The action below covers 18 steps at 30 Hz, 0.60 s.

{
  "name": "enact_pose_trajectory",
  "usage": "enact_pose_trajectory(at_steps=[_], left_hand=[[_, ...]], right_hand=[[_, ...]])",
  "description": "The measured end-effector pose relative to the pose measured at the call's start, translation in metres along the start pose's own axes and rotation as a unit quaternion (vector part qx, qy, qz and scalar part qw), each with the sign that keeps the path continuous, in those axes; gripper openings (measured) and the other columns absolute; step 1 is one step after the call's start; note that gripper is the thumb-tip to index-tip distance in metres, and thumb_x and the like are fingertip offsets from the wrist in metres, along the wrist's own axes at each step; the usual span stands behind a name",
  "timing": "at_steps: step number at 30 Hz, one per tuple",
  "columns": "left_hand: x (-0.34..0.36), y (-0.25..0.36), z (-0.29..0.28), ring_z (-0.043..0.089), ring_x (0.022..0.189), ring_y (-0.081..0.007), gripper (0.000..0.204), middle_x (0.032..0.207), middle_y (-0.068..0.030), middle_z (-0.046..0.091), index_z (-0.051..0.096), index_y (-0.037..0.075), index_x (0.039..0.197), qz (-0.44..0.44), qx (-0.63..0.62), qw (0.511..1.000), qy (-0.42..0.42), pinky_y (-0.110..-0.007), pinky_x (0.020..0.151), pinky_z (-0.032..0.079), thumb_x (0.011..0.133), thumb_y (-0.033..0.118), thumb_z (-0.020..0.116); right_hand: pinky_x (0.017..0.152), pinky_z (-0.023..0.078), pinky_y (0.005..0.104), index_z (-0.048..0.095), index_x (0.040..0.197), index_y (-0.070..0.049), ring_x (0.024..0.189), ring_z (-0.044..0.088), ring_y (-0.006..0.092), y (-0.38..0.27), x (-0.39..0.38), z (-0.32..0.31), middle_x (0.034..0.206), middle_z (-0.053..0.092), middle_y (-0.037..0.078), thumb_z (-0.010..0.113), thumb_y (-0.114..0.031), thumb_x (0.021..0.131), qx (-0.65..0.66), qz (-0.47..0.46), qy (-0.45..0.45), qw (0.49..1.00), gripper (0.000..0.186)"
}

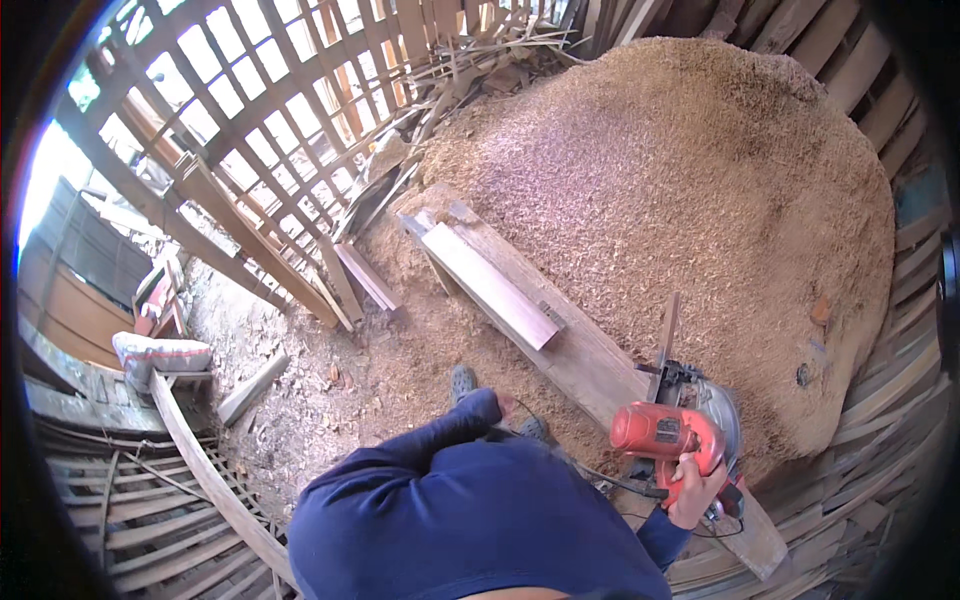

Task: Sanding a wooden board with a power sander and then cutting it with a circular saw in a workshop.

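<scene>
My right hand [694, 495] is wrapped round the rear handle of a red circular saw [655, 430] at the right. The saw, with its grey guard [718, 408], rests at the near end of a long, wide plank [590, 375]. A black power cord [620, 484] runs from the saw's handle leftward in front of my body. My left hand [507, 406] is bent in at my waist; the cord seems to pass into its closed fingers, which are small and partly hidden. A planed wooden beam [490, 283] lies on the plank's far half, apart from both hands.
A large sawdust heap [680, 190] rises beyond the plank. Slatted wooden walls [270, 110] enclose the left and far sides, with boards [230, 235] leaning there. A short beam [368, 277] and a wood offcut [252, 388] lie on the littered ground. A white sack [165, 355] sits far left.
</scene>
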State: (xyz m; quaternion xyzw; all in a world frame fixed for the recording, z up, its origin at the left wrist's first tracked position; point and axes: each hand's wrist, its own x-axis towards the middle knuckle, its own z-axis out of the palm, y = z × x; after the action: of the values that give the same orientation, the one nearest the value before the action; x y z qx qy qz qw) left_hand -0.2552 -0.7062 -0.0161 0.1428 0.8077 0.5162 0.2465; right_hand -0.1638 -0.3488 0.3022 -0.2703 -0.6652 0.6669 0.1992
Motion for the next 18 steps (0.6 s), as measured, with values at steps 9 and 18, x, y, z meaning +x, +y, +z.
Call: enact_pose_trajectory(at_steps=[9,18], left_hand=[[-0.052,0.108,0.118,0.059,0.114,-0.0315,0.093,0.127,-0.0235,0.058,0.029,0.004,0.146,0.022,0.002,0.993,-0.117,-0.040,0.096,0.046,0.071,0.030,0.077],[-0.079,0.105,0.309,0.064,0.103,-0.0317,0.061,0.115,-0.0130,0.065,0.060,0.014,0.124,0.276,0.074,0.822,-0.492,-0.041,0.090,0.050,0.074,0.044,0.076]], right_hand=[[0.054,0.044,0.0252,0.053,0.102,0.001,0.058,0.051,0.0109,-0.024,-0.062,-0.072,0.079,0.058,0.006,0.065,0.004,0.078,0.004,-0.062,-0.003,0.998,0.027],[0.054,0.043,0.0268,0.056,0.100,0.003,0.058,0.052,0.0114,-0.050,-0.218,-0.177,0.074,0.057,0.005,0.061,0.002,0.079,0.046,-0.072,0.092,0.992,0.022]])
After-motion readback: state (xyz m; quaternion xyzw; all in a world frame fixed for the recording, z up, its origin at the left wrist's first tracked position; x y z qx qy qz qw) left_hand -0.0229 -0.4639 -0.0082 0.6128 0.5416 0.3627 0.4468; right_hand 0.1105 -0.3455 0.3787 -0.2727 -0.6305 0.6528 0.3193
